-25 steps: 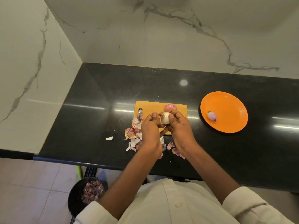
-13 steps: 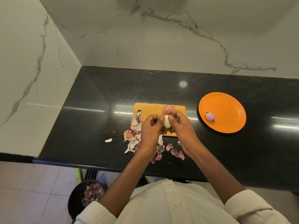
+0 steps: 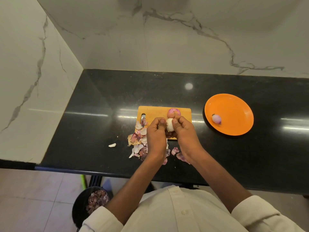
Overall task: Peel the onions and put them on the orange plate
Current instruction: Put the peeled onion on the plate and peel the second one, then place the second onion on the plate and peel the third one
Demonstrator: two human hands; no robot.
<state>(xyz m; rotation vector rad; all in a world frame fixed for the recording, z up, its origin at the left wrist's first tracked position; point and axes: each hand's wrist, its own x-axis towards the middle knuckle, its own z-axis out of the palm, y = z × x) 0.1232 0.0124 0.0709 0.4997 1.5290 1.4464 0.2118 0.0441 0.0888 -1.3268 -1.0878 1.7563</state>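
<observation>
Both hands, left hand [image 3: 156,131] and right hand [image 3: 183,131], pinch the pale onion [image 3: 170,125] above the cutting board's [image 3: 155,113] near edge; the orange plate [image 3: 234,108] lies rightward, nearer the right hand.

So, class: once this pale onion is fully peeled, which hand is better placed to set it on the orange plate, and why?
Probably the right hand. It already shares the grip on the pale onion with the left hand, and the orange plate lies on its side of the counter, so no cross-body reach is needed.

Soft, warm overhead light is falling evenly; the black tabletop [image 3: 103,134] is throwing back a round glare spot [image 3: 189,86] and long bright streaks. Wide-angle distortion is bending the edges, and focus is staying fairly sharp.
</observation>
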